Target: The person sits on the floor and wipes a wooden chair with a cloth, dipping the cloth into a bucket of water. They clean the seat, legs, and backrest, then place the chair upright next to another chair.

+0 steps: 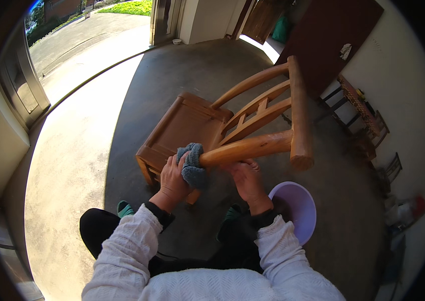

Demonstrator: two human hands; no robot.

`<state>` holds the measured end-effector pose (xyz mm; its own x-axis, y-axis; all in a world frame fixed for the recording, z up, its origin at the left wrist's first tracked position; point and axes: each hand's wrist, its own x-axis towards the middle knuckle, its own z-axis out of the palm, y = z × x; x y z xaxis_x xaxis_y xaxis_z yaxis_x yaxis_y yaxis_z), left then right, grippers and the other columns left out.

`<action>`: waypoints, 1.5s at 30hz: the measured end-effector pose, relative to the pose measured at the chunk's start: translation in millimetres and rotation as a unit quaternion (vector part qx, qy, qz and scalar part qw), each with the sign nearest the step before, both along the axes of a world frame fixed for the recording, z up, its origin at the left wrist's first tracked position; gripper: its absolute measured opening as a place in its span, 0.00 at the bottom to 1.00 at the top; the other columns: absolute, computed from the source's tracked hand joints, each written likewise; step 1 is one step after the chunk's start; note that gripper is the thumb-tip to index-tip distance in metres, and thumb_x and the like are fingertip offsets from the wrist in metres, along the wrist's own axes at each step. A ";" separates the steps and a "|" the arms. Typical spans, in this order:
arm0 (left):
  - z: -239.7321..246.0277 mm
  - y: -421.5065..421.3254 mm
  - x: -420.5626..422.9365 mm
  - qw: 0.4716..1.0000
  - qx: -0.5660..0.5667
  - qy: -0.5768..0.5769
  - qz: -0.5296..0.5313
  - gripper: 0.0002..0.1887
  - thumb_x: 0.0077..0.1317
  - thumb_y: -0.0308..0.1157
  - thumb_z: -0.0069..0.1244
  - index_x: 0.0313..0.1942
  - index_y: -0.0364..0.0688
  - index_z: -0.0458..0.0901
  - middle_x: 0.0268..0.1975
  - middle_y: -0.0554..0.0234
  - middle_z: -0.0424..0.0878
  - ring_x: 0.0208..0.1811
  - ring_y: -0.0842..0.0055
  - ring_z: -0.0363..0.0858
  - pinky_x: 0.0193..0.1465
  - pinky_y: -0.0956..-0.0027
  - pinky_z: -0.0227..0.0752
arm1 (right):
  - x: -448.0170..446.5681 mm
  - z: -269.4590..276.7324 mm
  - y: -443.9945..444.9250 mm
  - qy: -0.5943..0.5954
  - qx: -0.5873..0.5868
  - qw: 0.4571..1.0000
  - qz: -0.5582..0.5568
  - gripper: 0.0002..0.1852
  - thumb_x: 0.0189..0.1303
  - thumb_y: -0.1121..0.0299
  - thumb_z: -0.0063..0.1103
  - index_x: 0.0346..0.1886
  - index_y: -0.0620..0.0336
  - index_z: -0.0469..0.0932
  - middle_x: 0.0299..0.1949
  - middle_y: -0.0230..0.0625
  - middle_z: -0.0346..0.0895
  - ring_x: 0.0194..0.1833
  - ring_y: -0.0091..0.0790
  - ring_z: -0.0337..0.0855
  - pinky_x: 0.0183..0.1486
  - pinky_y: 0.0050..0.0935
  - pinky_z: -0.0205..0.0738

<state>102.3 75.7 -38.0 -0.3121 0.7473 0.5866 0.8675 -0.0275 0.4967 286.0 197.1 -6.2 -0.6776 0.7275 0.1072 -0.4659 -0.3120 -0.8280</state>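
A wooden chair [201, 120] stands on the floor before me, its ladder-style back leaning toward the right of the view. My left hand [175, 180] grips a blue-grey terry cloth [193, 171], which is wrapped about the lower end of the near back post [250, 148]. Just below that post is my right hand [248, 180], slightly blurred, with fingers apart and no object visible in it. Part of its fingers is hidden by the post, so contact with the wood is unclear. A light purple plastic bucket [304, 210] sits beside my right wrist.
Sunlight falls through an open doorway [92, 71] onto the concrete floor [66, 188] at left. Along the right wall are a table [359, 103], small wooden chairs [393, 167] and other items. My green slippers [125, 209] rest near the chair legs.
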 end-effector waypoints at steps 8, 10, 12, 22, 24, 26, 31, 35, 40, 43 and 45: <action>31.7 -52.6 -51.6 0.935 -0.352 -0.032 -0.003 0.25 0.53 0.38 0.63 0.50 0.39 0.79 0.45 0.51 0.85 0.46 0.61 0.85 0.52 0.60 0.78 | 2.0 10.8 -3.1 -0.071 0.043 0.996 0.026 0.13 0.67 0.73 0.52 0.52 0.64 0.78 0.46 0.40 0.84 0.50 0.33 0.84 0.54 0.33 0.79; 38.4 -65.4 -61.8 0.909 -0.314 -0.239 -0.130 0.24 0.55 0.34 0.62 0.52 0.38 0.78 0.47 0.58 0.84 0.45 0.68 0.85 0.51 0.64 0.78 | 5.7 14.7 -5.9 -0.125 0.072 0.987 0.066 0.14 0.68 0.70 0.53 0.54 0.64 0.78 0.47 0.39 0.83 0.49 0.30 0.84 0.48 0.29 0.81; 38.8 -79.4 -61.4 0.846 -0.276 -0.419 -0.180 0.23 0.57 0.25 0.60 0.55 0.37 0.78 0.48 0.65 0.83 0.45 0.79 0.81 0.51 0.71 0.76 | 8.7 17.5 -9.9 -0.248 0.121 0.953 0.123 0.15 0.68 0.69 0.53 0.56 0.63 0.76 0.48 0.40 0.82 0.49 0.31 0.83 0.49 0.30 0.80; 18.8 -108.9 -16.3 0.442 -0.132 -0.838 -0.291 0.25 0.70 0.44 0.48 0.61 0.38 0.74 0.58 0.55 0.80 0.58 0.66 0.78 0.66 0.62 0.69 | 19.4 23.0 -28.9 -0.285 0.201 0.863 0.365 0.45 0.62 0.56 0.67 0.75 0.59 0.50 0.66 0.45 0.65 0.62 0.36 0.71 0.61 0.35 0.70; 19.6 -97.8 -5.6 0.423 -0.100 -0.847 -0.306 0.27 0.70 0.48 0.48 0.62 0.39 0.73 0.58 0.54 0.80 0.59 0.64 0.77 0.67 0.60 0.67 | 26.6 27.6 -26.9 -0.257 0.173 0.875 0.372 0.51 0.59 0.53 0.69 0.77 0.59 0.47 0.68 0.46 0.62 0.65 0.38 0.68 0.64 0.36 0.68; 23.5 -86.0 4.3 0.402 -0.080 -0.854 -0.319 0.28 0.70 0.51 0.47 0.62 0.41 0.72 0.58 0.54 0.80 0.59 0.63 0.77 0.68 0.57 0.67 | 35.5 33.3 -26.1 -0.223 0.146 0.886 0.380 0.55 0.55 0.50 0.72 0.77 0.60 0.45 0.69 0.47 0.60 0.67 0.40 0.65 0.65 0.38 0.66; 35.5 -64.9 26.7 0.379 -0.077 -0.870 -0.306 0.29 0.70 0.57 0.45 0.61 0.45 0.73 0.57 0.55 0.80 0.59 0.60 0.77 0.68 0.53 0.66 | 67.2 47.9 -30.7 -0.220 0.211 0.899 0.314 0.61 0.51 0.50 0.76 0.77 0.61 0.40 0.70 0.49 0.58 0.70 0.42 0.61 0.68 0.41 0.63; 40.0 -56.2 40.9 0.319 -0.089 -0.883 -0.333 0.29 0.71 0.57 0.44 0.61 0.45 0.73 0.57 0.55 0.80 0.59 0.60 0.77 0.67 0.53 0.66 | 85.7 50.1 -36.5 -0.241 0.268 0.888 0.287 0.65 0.48 0.49 0.78 0.77 0.61 0.36 0.72 0.51 0.54 0.72 0.45 0.58 0.70 0.40 0.61; 46.7 -52.3 58.3 0.333 -0.176 -0.874 -0.307 0.25 0.71 0.51 0.46 0.61 0.45 0.73 0.57 0.58 0.80 0.59 0.63 0.78 0.66 0.56 0.68 | 72.5 35.9 -57.0 -0.299 0.379 0.857 0.181 0.69 0.46 0.47 0.79 0.77 0.59 0.31 0.75 0.53 0.42 0.74 0.48 0.52 0.71 0.41 0.57; 50.2 -50.4 69.1 0.422 -0.198 -0.863 -0.196 0.26 0.70 0.49 0.48 0.62 0.44 0.72 0.56 0.60 0.80 0.57 0.66 0.78 0.64 0.60 0.70 | 47.1 15.8 -80.6 -0.291 0.463 0.833 0.087 0.62 0.46 0.55 0.79 0.77 0.55 0.40 0.74 0.54 0.43 0.73 0.52 0.53 0.71 0.42 0.55; 54.7 -53.5 66.8 0.484 -0.211 -0.821 -0.217 0.23 0.71 0.43 0.51 0.62 0.44 0.71 0.56 0.61 0.79 0.57 0.69 0.78 0.61 0.64 0.72 | 37.9 3.8 -84.3 -0.276 0.461 0.842 0.044 0.57 0.46 0.59 0.78 0.76 0.53 0.48 0.73 0.55 0.46 0.72 0.56 0.55 0.70 0.43 0.57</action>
<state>169.2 22.2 16.7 0.1418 0.8965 -0.4197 -0.7484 0.3746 0.5473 323.9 112.8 -2.3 -0.8563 0.4517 0.2505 0.0606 0.5694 -0.8198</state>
